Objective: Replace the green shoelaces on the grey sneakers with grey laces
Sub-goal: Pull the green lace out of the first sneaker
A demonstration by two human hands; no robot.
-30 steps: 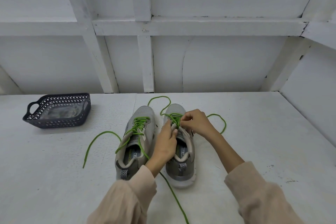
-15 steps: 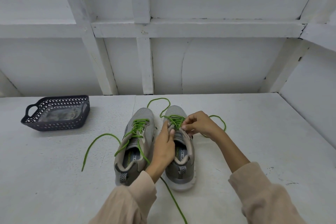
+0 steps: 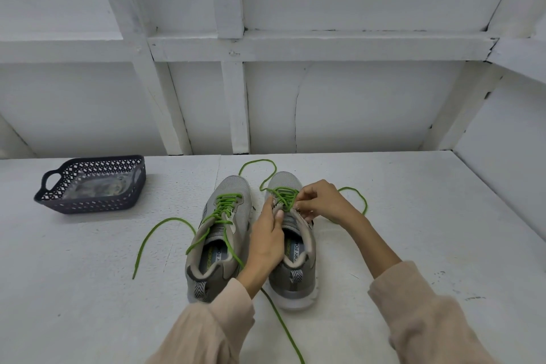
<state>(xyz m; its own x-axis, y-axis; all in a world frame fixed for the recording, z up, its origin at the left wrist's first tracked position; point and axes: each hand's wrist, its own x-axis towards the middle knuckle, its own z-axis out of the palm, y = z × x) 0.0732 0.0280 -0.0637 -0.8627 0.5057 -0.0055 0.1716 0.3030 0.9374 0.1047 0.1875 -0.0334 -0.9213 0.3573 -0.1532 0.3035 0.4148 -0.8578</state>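
Green shoelace (image 3: 284, 197) is pinched by right-hand fingers (image 3: 302, 204), left-hand fingers (image 3: 278, 216) grip the sneaker (image 3: 296, 285), insole (image 3: 295, 249) reading "ORY FO".

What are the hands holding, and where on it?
Right hand pinches the green lace near the right-hand sneaker's upper eyelets; left hand grips its tongue area.

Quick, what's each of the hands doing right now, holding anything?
Left hand: grips the upper of the sneaker near its tongue.
Right hand: pinches that sneaker's green lace.
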